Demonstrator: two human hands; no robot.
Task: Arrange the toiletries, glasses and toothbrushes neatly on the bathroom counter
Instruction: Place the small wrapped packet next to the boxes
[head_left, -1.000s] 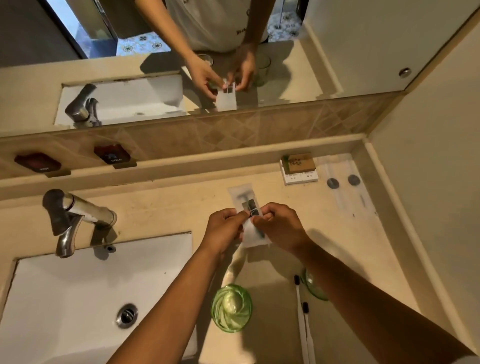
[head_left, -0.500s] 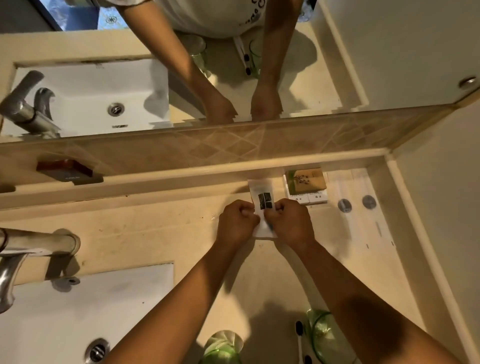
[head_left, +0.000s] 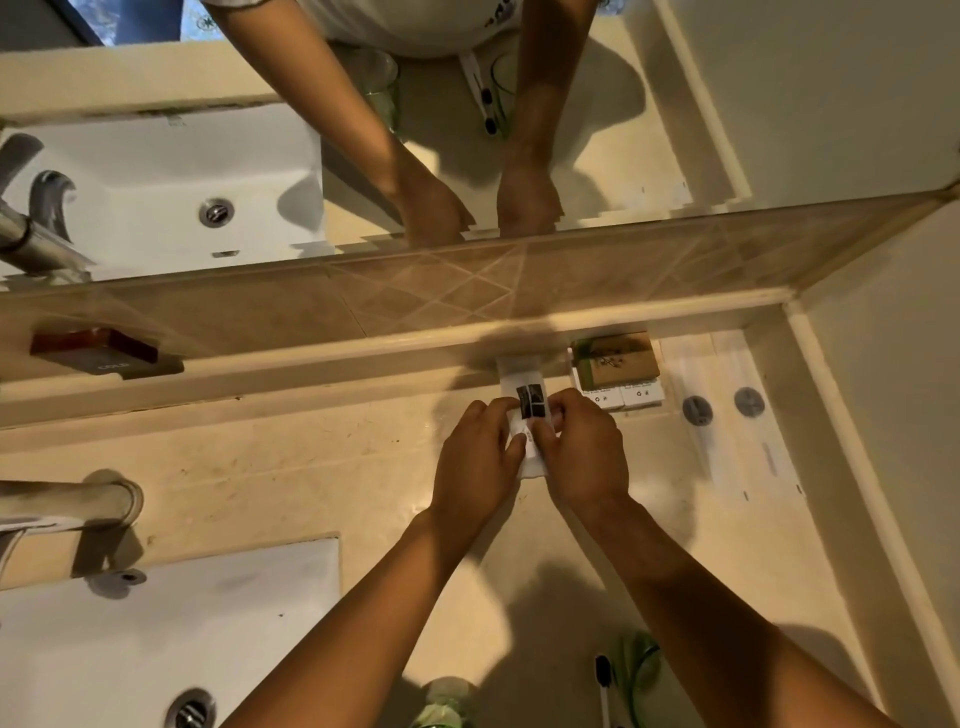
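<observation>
At far left, the faucet (head_left: 67, 512) reaches over the sink (head_left: 156, 634). Past the sink, low on the near edge of the tabletop (head_left: 291, 467), stands a green glass (head_left: 441, 704), only partly in view. The left hand (head_left: 475, 462) and right hand (head_left: 584, 449) meet over a small white sachet (head_left: 527, 410) with a dark label. Both hands are closed on it, thumbs and fingertips pinching its two sides. A second ago the sachet was held up over the middle of the tabletop; now it has been carried far back, and its far end lies against the ledge under the mirror (head_left: 467, 130). It sits just left of the boxes (head_left: 615, 371), with a narrow gap between them. Whether it already rests flat on the tabletop cannot be told, since the hands cover its near half.

That shift suggests the sachet is being set into the row of toiletries along the far wall, so this item looks nearly placed. Right of the boxes lie flat clear packets with two round grey items (head_left: 722, 405). Near the bottom edge, a toothbrush (head_left: 602, 680) and a second green glass (head_left: 641, 660) are not yet arranged.
</observation>
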